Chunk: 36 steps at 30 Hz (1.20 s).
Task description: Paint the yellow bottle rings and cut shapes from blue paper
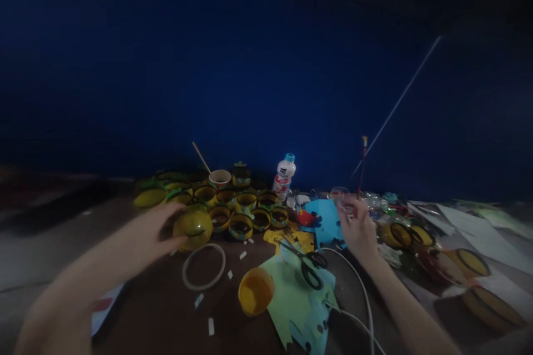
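My left hand [169,227] has its thumb and fingers around a yellowish-green rounded bowl-like piece [192,231] with a shiny surface. My right hand [357,230] is closed on a thin paintbrush [362,163], bristles pointing up. A small clear plastic piece [339,195] shows at its fingertips; whether it is gripped too I cannot tell. Between the hands, several round yellow and dark containers [240,227] stand in rows. Nearer me is a cup of orange-yellow paint [256,292]. Black-handled scissors [311,272] lie on light green paper [297,299].
A white bottle with a blue cap [284,175] stands at the back, near a cup with a stick [220,178]. A clear ring [204,267] and paper scraps lie in front. Blue paper [331,219], a white cable [358,283] and brownish cut pieces [493,305] are to the right.
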### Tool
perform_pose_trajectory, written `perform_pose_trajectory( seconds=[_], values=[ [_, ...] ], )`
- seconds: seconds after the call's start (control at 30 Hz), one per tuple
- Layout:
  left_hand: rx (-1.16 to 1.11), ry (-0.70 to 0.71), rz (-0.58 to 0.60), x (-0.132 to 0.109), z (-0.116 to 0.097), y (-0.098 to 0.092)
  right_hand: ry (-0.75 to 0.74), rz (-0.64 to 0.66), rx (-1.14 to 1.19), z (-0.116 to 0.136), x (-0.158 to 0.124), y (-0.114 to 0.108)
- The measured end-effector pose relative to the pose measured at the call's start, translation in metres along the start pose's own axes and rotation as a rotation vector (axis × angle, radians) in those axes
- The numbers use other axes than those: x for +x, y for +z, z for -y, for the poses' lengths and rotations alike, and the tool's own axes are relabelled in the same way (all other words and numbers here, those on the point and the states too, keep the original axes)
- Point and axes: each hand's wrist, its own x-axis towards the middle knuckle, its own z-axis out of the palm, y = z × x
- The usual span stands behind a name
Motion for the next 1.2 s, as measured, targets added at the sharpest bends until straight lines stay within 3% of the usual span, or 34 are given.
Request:
perform_pose_trajectory(
  seconds=[0.17, 0.3, 0.47, 0.67, 0.83, 0.93, 1.1, 1.2],
  values=[
    [0.009, -0.005, 0.004, 0.000, -0.005, 0.000, 0.031, 0.097, -0.092, 0.006, -0.046, 0.045],
    [0.001, 0.016, 0.020, 0.000, -0.004, 0.000, 0.062, 0.129, -0.116, -0.004, -0.052, 0.060],
    [0.016, 0.005, 0.080, 0.000, -0.004, -0.002, 0.173, 0.057, -0.125, -0.028, -0.028, 0.049],
    [0.055, -0.023, 0.071, -0.002, -0.003, -0.007, 0.341, -0.072, -0.098, -0.047, -0.001, 0.041],
    [0.022, -0.093, -0.071, -0.007, 0.023, -0.020, 0.243, 0.057, 0.076, -0.039, -0.006, 0.045],
    [0.003, -0.120, -0.108, -0.008, 0.032, -0.027, 0.200, 0.078, 0.178, -0.034, -0.010, 0.035],
    [0.024, -0.123, -0.109, -0.008, 0.011, -0.029, 0.131, 0.085, 0.261, -0.035, 0.006, 0.004],
    [0.016, -0.053, -0.059, -0.009, -0.009, -0.024, 0.052, 0.155, 0.244, -0.030, 0.021, 0.007]
  ],
)
